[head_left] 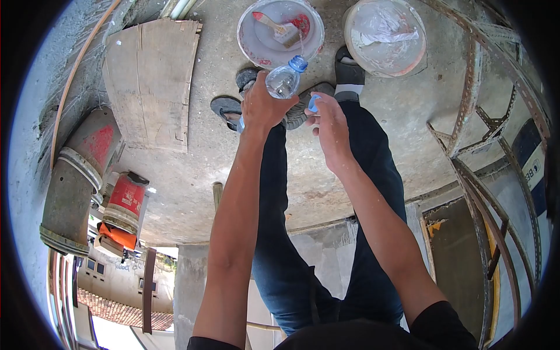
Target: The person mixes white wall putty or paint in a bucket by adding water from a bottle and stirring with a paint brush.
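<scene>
My left hand [260,105] is wrapped round a clear plastic water bottle [282,83] with a blue neck. The bottle is tipped towards a white bucket [242,36], and a thin streak of water shows beyond its mouth. Inside the bucket lie a paintbrush [286,33] with a red-tipped handle, some greyish-white liquid and a red patch. Between the fingers of my right hand [331,129] is a blue bottle cap [314,104]. That hand is apart from the bottle, to its right.
A second whitish bucket [396,64] with a crumpled white bag [389,35] stands at the right. Sandals [226,106] lie near my feet. A wooden board [153,81] is at left, near stacked buckets [87,157]. Perforated metal frames [469,87] stand on the right.
</scene>
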Available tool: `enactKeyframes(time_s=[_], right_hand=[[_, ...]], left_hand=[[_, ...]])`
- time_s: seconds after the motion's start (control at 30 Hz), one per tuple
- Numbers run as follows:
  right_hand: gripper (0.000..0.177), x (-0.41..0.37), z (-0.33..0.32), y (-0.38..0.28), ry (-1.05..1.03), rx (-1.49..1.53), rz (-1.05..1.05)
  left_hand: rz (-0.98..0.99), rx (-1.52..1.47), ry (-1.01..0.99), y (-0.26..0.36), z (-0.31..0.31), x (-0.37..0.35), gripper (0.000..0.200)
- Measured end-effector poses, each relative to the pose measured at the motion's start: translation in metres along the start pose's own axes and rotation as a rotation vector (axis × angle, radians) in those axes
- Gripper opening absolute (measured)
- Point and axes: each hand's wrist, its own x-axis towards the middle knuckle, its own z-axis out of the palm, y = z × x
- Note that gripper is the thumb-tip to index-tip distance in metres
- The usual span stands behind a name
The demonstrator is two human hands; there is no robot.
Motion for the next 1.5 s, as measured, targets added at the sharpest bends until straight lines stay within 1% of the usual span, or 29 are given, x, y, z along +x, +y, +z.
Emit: enactKeyframes(time_s=[0.37, 0.77, 1.17, 1.27, 1.5], right_hand=[[0.040, -0.001, 0.000, -0.001, 0.004, 0.000, 0.000], [0.040, -0.001, 0.000, -0.003, 0.004, 0.004, -0.006], [0.041, 0.001, -0.001, -0.002, 0.000, -0.009, -0.006], [0.041, 0.000, 0.000, -0.003, 0.002, -0.003, -0.007], [0.042, 0.001, 0.000, -0.003, 0.003, 0.005, -0.009]], left_hand=[[0.025, 0.024, -0.008, -0.003, 0.004, -0.001, 0.071], [0.008, 0.007, -0.003, 0.005, 0.001, -0.006, 0.066], [0.015, 0.047, 0.019, -0.004, 0.007, -0.005, 0.070], [-0.020, 0.020, -0.026, -0.004, 0.005, -0.004, 0.072], [-0.021, 0.040, -0.034, -0.013, 0.005, -0.004, 0.073]])
